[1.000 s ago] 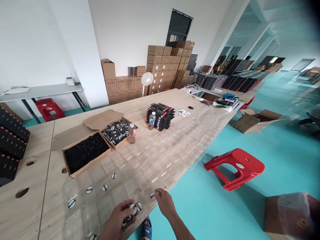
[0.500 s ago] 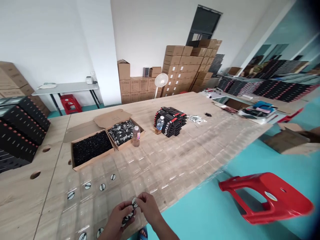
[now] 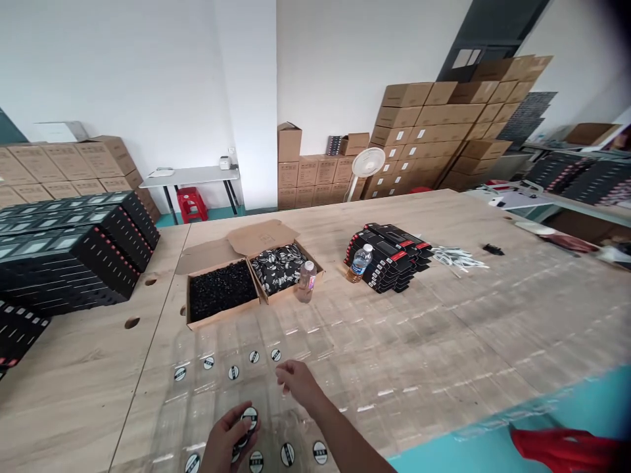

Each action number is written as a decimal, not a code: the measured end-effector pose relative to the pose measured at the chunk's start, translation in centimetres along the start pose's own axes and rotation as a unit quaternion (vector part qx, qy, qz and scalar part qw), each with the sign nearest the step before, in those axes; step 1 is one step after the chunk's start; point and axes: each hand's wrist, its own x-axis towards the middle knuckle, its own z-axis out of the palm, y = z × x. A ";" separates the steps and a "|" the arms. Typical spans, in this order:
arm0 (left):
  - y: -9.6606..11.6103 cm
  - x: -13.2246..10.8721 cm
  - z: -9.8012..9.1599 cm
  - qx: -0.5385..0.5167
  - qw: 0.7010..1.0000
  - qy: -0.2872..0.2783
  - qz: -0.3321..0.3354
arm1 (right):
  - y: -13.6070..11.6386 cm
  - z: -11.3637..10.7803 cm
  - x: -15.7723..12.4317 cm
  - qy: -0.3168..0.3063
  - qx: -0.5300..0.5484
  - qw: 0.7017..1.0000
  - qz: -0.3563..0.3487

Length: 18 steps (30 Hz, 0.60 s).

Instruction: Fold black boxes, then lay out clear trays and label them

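Low over the table, my left hand (image 3: 229, 437) is closed around a small stack of round black-and-white discs (image 3: 250, 416), its thumb on the top one. My right hand (image 3: 298, 381) is just right of and below a single disc (image 3: 275, 355) lying on the clear plastic packs (image 3: 305, 341). Its fingers are curled together with nothing visible in them. Several more discs (image 3: 233, 372) form a row to the left on the plastic. Nearer me, other discs (image 3: 287, 454) lie below and between my hands.
Beyond the packs stand an open carton of small black pieces (image 3: 221, 292), another of black-and-white pieces (image 3: 279, 268), and two bottles (image 3: 306, 281) (image 3: 361, 263). Black boxes (image 3: 389, 256) are piled mid-table, with white strips (image 3: 456, 257) beside them. More black boxes (image 3: 93, 256) stand left. A red stool (image 3: 562, 453) is at lower right.
The view has swung left. My right hand has left the left hand's stack and moved forward, and one more disc now lies at the end of the row. The left hand still holds its stack.
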 end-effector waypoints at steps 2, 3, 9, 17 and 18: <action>0.9 0.3 0.7 0.007 1.000 -0.012 0.002 | -0.4 1.2 -1.9 -0.026 0.007 1.000 -0.005; 1.4 0.5 1.1 0.011 1.000 -0.023 0.003 | -0.6 1.7 -2.7 -0.032 0.009 0.999 -0.008; 3.1 1.6 3.9 0.069 0.992 -0.104 0.021 | -1.0 2.5 -3.5 0.013 0.015 0.999 -0.043; 0.0 2.1 8.2 0.040 0.997 -0.052 0.045 | -1.3 -2.1 -1.0 -0.092 0.000 0.995 -0.044; -0.7 2.1 9.0 0.033 0.997 -0.045 0.045 | -1.4 -3.0 -0.9 -0.107 -0.006 0.993 -0.042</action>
